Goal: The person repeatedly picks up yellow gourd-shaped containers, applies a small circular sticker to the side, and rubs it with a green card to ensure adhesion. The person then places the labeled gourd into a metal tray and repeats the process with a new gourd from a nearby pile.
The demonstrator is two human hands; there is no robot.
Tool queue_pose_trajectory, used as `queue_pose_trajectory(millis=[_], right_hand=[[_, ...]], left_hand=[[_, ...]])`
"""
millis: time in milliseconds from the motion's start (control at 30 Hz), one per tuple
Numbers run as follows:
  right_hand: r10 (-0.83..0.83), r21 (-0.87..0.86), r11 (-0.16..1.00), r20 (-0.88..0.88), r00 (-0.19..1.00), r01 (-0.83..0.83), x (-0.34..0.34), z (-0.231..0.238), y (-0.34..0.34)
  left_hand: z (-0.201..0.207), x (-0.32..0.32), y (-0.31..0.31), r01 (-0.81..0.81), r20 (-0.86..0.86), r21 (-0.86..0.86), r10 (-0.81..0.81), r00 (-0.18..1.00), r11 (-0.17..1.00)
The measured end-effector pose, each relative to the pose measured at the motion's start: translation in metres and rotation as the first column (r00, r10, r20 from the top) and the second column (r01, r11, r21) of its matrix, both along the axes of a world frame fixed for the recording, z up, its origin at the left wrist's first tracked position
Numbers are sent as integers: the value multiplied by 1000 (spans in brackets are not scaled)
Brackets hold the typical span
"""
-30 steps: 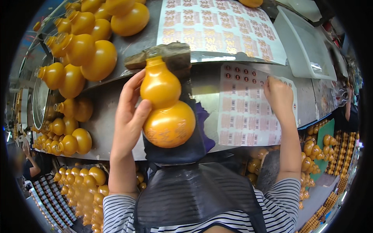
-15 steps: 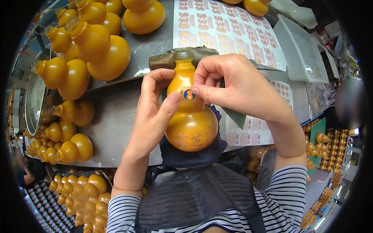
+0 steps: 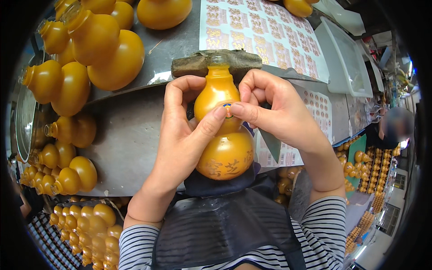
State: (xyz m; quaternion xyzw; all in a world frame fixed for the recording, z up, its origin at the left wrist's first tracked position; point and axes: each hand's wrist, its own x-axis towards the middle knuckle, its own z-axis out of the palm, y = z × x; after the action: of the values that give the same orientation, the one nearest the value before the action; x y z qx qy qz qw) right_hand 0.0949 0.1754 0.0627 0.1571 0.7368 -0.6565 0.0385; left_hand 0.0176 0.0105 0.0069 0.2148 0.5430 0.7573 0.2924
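A glossy amber gourd-shaped bottle [image 3: 227,155] lies on its back, its clear threaded neck resting on a brown wooden block [image 3: 189,66]. My left hand [image 3: 182,128] wraps the bottle's left side, fingers behind the upper bulb. A small round blue-rimmed sticker [image 3: 228,110] sits near the waist, partly hidden by my two thumb tips pressing at its edges. My right hand [image 3: 276,108] has curled fingers beside the upper bulb. From beneath it juts a flat grey-green pointed blade [image 3: 272,145], apparently held in the palm; the grip itself is hidden. Dark lettering marks the lower bulb.
Many amber gourd bottles [image 3: 117,60] crowd the left side. A large sheet of gold-lettered labels [image 3: 265,31] lies at the back, with a smaller sticker sheet [image 3: 318,105] right of my hand. A translucent plastic bin [image 3: 344,58] stands far right. Another person [image 3: 389,130] is beyond it.
My left thumb has moved right onto the sticker, and my right thumb now presses beside it. The bottle has shifted slightly right. The blade tip has swung lower.
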Motion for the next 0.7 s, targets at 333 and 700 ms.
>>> queue_pose_trajectory(millis=[333,700], right_hand=[[-7,-89,996,-32,999,4,3,-5,0],[10,-35,999,-41,999,-12,0,-8,2]], left_hand=[[-5,-2,-2,-9,-38,-45,7,999,999],[-1,1,1,-35,-120,-61,27,992,998]])
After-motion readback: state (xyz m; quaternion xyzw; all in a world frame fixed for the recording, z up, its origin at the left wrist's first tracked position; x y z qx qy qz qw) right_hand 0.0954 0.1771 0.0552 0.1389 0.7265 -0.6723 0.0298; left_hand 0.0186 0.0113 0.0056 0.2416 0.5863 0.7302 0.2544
